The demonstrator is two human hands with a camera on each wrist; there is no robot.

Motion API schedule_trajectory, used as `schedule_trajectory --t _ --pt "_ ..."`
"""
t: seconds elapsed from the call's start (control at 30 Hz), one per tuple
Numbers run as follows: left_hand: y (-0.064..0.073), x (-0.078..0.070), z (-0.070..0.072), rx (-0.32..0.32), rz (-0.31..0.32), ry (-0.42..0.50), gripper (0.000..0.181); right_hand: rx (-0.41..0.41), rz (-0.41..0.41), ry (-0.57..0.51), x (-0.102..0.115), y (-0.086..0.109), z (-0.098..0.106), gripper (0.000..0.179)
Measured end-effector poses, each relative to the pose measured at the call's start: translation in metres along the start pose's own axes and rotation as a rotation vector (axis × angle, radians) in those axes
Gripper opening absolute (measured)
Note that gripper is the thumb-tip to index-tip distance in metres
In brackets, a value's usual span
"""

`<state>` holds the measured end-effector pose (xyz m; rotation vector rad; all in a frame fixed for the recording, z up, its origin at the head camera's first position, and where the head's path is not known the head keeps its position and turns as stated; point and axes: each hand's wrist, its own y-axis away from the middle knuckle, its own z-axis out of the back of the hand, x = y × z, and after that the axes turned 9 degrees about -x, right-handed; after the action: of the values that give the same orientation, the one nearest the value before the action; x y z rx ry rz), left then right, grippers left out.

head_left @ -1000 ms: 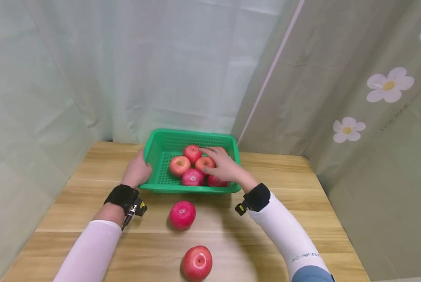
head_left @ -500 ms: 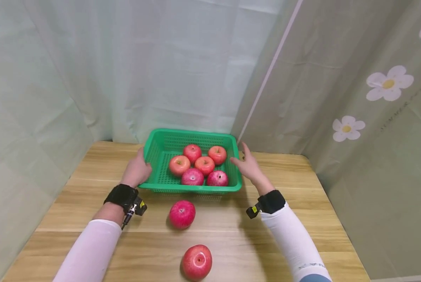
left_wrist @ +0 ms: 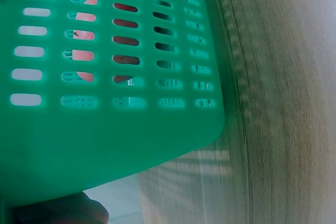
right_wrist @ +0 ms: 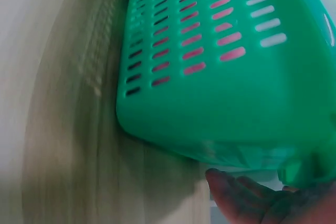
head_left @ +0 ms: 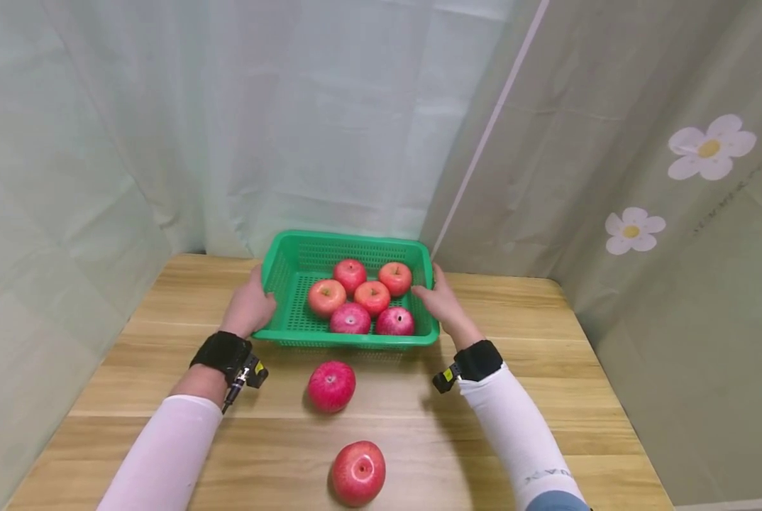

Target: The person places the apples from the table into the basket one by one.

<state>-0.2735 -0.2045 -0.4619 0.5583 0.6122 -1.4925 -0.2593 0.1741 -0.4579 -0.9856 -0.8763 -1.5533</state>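
Note:
A green plastic basket [head_left: 343,339] with slotted walls stands on the wooden table and holds several red apples [head_left: 372,299], mostly toward its right side. My left hand [head_left: 248,309] grips the basket's left rim, thumb on top and fingers out of sight below in the head view. At the opposite end my right hand [head_left: 446,306] holds the right rim, its thumb reaching over the edge. In the right wrist view, curled fingers [right_wrist: 244,195] show under that rim, beside the outer wall. Dark fingers [left_wrist: 63,209] appear under the rim in the left wrist view.
Two loose apples lie on the table [head_left: 260,454] in front of the basket: a deep pink one [head_left: 331,387] close to it and a red one [head_left: 358,473] nearer me. A pale curtain [head_left: 330,142] hangs right behind the basket, and another with flowers [head_left: 636,231] to the right.
My right hand has left the apples inside the basket, moved right past the rim, then come in to hold that rim. The left hand and the loose apples have stayed put.

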Motion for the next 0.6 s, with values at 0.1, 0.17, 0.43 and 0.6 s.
schedule_trajectory --t 0.1,0.17,0.43,0.6 --pt "0.0012 -0.0012 0.0005 0.004 0.001 0.011 0.070 -0.010 -0.002 0.008 -0.0034 -0.0011 -0.0063 0.079" --pt "0.0014 -0.0015 0.0005 0.004 -0.002 0.015 0.071 -0.026 -0.001 0.030 -0.0064 -0.0014 -0.0096 0.084" --pt "-0.0008 -0.0031 -0.0014 -0.033 -0.044 0.038 0.061 -0.101 0.020 0.181 -0.0073 -0.0005 -0.0104 0.089" --pt "0.0003 -0.0015 -0.0008 -0.029 -0.049 0.074 0.061 -0.106 0.016 0.194 -0.0046 0.0021 -0.0115 0.094"
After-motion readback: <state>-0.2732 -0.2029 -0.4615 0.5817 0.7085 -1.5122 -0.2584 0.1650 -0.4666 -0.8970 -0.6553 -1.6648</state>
